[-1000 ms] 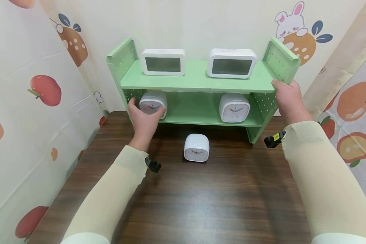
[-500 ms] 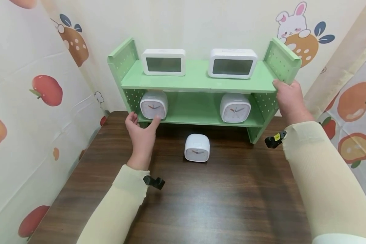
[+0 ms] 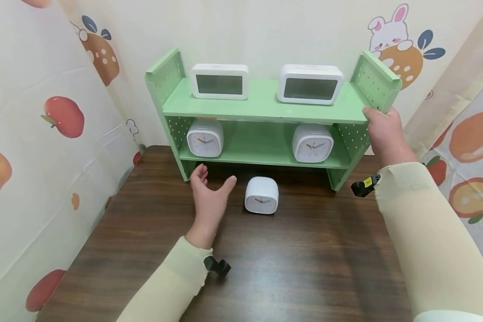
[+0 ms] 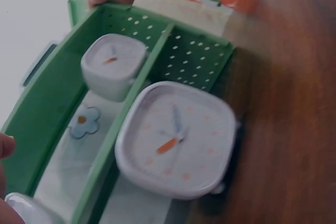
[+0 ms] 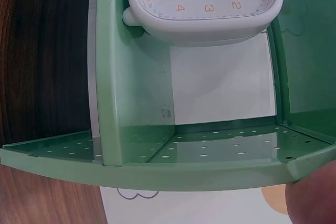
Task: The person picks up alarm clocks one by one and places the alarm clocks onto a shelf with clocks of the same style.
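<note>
My left hand (image 3: 210,201) is empty above the table, fingers and thumb spread apart. Just right of it, a white analog alarm clock (image 3: 261,197) stands on the table in front of the green shelf (image 3: 261,109). With my right hand (image 3: 388,136) I grip the shelf's right side panel, thumb at the front edge of the upper board; the fingers behind are hidden. On the lower board sit two similar analog clocks, the left clock (image 3: 205,139) and the right clock (image 3: 312,144). In the left wrist view the table clock (image 4: 176,140) looms large and slightly blurred.
Two white digital clocks, a left one (image 3: 219,82) and a right one (image 3: 311,85), stand on the upper board. A dark wooden table (image 3: 298,264) lies under everything. Fruit-patterned cloth (image 3: 64,179) hangs at the back and sides.
My left hand has let go of the left clock on the lower board, drawn back and moved right toward the table clock. My right hand stays on the shelf's side.
</note>
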